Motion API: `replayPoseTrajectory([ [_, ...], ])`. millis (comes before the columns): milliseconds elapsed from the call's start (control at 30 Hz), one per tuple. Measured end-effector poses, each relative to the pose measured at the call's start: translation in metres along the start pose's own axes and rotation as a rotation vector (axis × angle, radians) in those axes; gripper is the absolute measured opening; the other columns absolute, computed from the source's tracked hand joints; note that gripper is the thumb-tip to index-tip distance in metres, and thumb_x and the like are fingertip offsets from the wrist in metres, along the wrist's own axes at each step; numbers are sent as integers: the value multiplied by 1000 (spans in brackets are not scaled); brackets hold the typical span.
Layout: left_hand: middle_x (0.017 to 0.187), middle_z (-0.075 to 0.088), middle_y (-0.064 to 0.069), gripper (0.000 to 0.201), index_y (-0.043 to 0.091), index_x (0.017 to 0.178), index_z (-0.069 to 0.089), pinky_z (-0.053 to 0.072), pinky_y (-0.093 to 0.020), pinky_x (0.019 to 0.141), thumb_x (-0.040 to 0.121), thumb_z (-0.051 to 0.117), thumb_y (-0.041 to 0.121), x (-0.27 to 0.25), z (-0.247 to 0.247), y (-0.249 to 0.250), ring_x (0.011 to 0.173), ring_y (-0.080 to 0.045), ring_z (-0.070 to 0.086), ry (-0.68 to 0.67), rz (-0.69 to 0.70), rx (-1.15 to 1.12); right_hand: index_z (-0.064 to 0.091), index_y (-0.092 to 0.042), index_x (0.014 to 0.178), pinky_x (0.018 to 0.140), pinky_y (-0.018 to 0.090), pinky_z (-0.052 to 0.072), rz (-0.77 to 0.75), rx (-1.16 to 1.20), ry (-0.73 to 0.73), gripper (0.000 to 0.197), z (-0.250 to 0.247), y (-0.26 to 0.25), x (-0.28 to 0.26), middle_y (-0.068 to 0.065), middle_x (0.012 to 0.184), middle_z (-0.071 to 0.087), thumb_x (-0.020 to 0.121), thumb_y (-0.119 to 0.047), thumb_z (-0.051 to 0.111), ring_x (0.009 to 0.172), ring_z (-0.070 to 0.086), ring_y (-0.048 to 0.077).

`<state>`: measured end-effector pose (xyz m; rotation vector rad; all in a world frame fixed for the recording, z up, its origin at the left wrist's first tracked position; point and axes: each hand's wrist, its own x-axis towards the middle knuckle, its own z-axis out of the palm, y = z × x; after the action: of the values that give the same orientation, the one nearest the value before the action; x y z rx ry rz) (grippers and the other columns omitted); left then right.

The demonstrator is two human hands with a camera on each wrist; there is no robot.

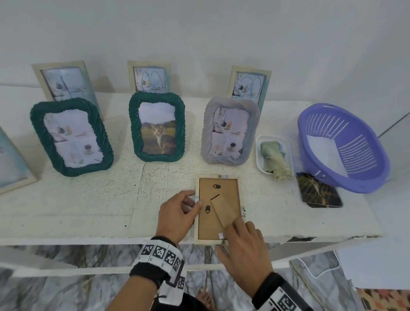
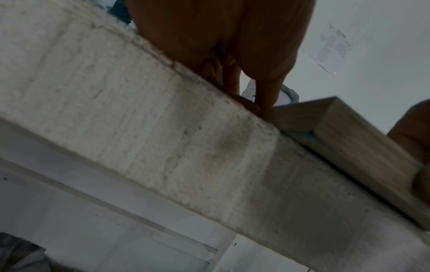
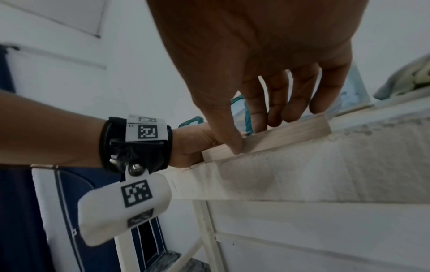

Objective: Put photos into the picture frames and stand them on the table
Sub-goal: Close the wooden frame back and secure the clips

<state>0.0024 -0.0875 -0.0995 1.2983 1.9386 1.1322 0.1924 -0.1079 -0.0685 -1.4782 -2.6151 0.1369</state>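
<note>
A light wooden frame (image 1: 226, 192) lies face down at the table's front edge, its brown backing and folded stand leg (image 1: 223, 210) facing up. My left hand (image 1: 195, 199) grips the frame's left rail with curled fingers. My right hand (image 1: 229, 236) pinches the near right corner, fingers on the backing and thumb on the front rail. In the right wrist view the thumb of my right hand (image 3: 235, 145) presses the frame's side (image 3: 279, 136). The left wrist view shows my left hand (image 2: 263, 103) at the frame's corner (image 2: 349, 132). A loose cat photo (image 1: 319, 191) lies to the right.
Two green woven frames (image 1: 71, 138) (image 1: 158, 125) and a grey one (image 1: 230, 130) stand mid-table, with wooden frames (image 1: 150, 76) behind. A white tray (image 1: 260, 161) with a cloth and a purple basket (image 1: 361, 183) sit at the right. The frame overhangs the table edge (image 1: 301, 236).
</note>
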Motion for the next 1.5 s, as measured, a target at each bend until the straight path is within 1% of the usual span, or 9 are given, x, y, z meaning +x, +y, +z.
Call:
replayPoseTrajectory([
  [267,79,65,13,25,24,110,69,46,-7,67,85,74,28,1,0,0,67,1,58,1,-17,-9,54,-29,82,63,30,36,57,172,44,12,7,-1,-2,-6,85,48,73,-37,52,72,46,16],
  [533,78,64,13,25,25,109,68,48,-11,66,85,73,30,1,1,-1,65,1,58,3,-16,2,54,-25,88,65,34,41,-168,87,-8,17,-1,10,0,-2,86,44,76,-21,65,76,42,20],
  [633,78,64,13,24,27,108,68,47,-9,65,85,73,30,0,2,-1,68,1,59,8,-11,-2,56,-27,88,68,33,43,-182,120,-22,14,-7,14,4,-2,90,44,80,-35,62,80,42,18],
  [800,77,65,13,21,27,106,69,48,-10,67,86,72,31,-1,1,1,68,0,59,23,-11,-6,62,-16,101,67,36,48,85,94,2,46,-14,18,20,6,104,54,78,-56,53,88,49,26],
  [933,78,65,13,21,25,107,69,46,-10,67,87,71,30,-1,1,0,68,-1,60,27,-23,12,65,-13,90,67,41,49,200,10,-58,53,-10,12,29,10,110,57,71,-60,48,92,53,31],
  [1033,77,65,13,19,22,107,70,55,-24,71,88,69,28,0,1,0,69,-4,61,24,-30,-6,62,-12,88,69,42,52,241,68,-18,52,-9,8,32,10,111,57,69,-58,46,94,54,31],
  [1133,77,65,12,17,25,105,70,59,-36,69,88,69,29,0,2,0,69,-8,63,28,-29,-25,56,-11,91,66,37,51,233,163,62,47,-12,8,32,7,101,57,71,-53,47,84,55,27],
  [1300,75,65,11,18,24,106,70,58,-31,69,88,69,27,-2,2,-1,67,-4,61,35,-34,-40,56,-8,101,72,35,50,285,295,160,38,-26,27,24,5,99,56,78,-36,68,83,51,22],
  [1500,76,66,10,18,24,105,70,50,-14,66,88,70,23,-2,2,0,68,-5,60,39,-27,-37,56,-10,115,81,36,45,501,318,61,44,-30,75,3,5,107,60,81,-37,66,92,45,19],
])
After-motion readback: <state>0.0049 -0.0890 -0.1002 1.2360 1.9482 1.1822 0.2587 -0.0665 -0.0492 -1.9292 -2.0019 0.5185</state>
